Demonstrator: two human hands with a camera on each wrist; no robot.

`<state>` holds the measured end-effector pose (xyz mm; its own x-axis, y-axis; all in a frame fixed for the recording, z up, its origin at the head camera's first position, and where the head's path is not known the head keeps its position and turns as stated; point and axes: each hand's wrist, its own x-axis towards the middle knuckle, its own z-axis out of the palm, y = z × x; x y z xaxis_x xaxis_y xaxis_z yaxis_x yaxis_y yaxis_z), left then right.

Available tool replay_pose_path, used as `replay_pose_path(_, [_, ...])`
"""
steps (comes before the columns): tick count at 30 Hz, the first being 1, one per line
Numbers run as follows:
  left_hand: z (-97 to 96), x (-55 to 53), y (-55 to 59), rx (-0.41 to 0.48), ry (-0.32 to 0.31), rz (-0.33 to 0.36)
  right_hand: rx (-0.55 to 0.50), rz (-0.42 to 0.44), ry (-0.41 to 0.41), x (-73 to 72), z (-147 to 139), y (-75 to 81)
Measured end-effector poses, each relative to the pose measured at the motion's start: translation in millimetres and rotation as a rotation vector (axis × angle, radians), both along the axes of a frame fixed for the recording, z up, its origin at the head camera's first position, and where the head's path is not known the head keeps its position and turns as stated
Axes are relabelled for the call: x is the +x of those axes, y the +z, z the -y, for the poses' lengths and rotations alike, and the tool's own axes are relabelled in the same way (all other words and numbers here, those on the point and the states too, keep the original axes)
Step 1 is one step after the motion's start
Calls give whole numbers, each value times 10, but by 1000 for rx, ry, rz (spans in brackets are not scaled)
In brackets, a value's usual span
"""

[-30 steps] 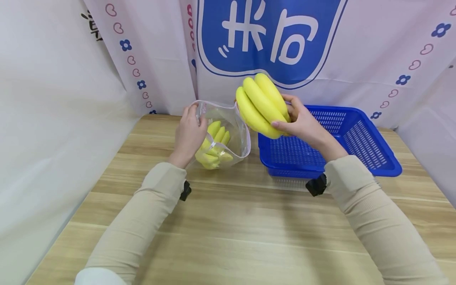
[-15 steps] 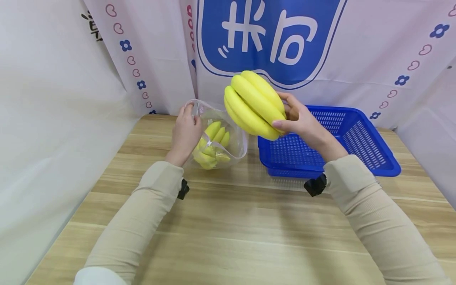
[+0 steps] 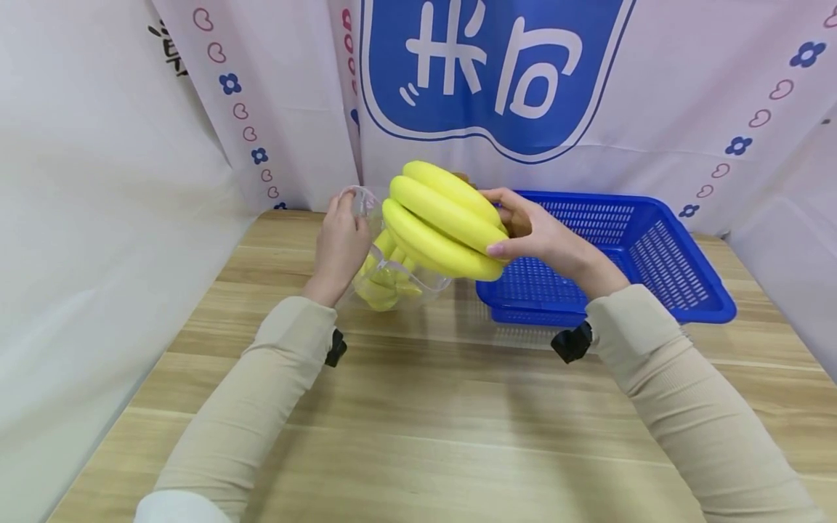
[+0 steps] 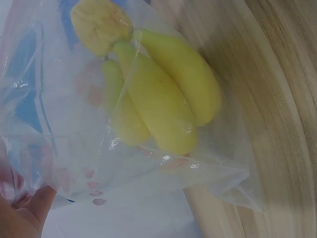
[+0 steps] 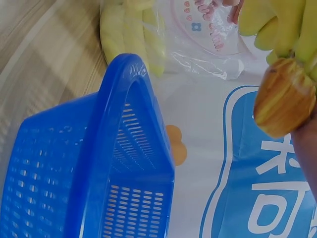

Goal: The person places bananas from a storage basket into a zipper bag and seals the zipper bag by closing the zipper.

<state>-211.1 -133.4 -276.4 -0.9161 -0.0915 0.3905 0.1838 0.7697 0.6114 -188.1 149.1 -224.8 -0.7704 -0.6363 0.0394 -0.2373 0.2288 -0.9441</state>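
My left hand pinches the rim of a clear plastic bag with a pale pink edge. Inside the bag lies one bunch of bananas, seen through the film in the left wrist view. My right hand grips a second bunch of bananas by its stem end, thumb on the near side. That bunch tilts to the left and overlaps the bag's mouth in the head view, hiding part of it. Its brown stem end shows in the right wrist view.
A blue slotted plastic basket stands on the wooden table, right of the bag and beneath my right forearm. Behind the table hangs a white cloth with a blue printed emblem. Another white cloth hangs along the left side.
The right hand has carried its banana bunch left and, lately, down from beside the bag to over its mouth. The left hand has shifted slightly left, still holding the bag's rim.
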Motion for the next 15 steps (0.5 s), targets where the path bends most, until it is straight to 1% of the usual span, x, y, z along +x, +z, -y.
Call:
replay_pose_path(4, [1,-1,0,-6,1,8,-13,17,52,6,0,-2])
replay_pose_path(7, [2,-3,4,-4,5,19,4,35,84,-3,10,-6])
replay_pose_path(12, [-8,-4,9,2,6,57,86,53,67,-32,42,-36])
replay_pose_path(15, [-14,6,11,11,1,65,120,54,58,-39,64,-44])
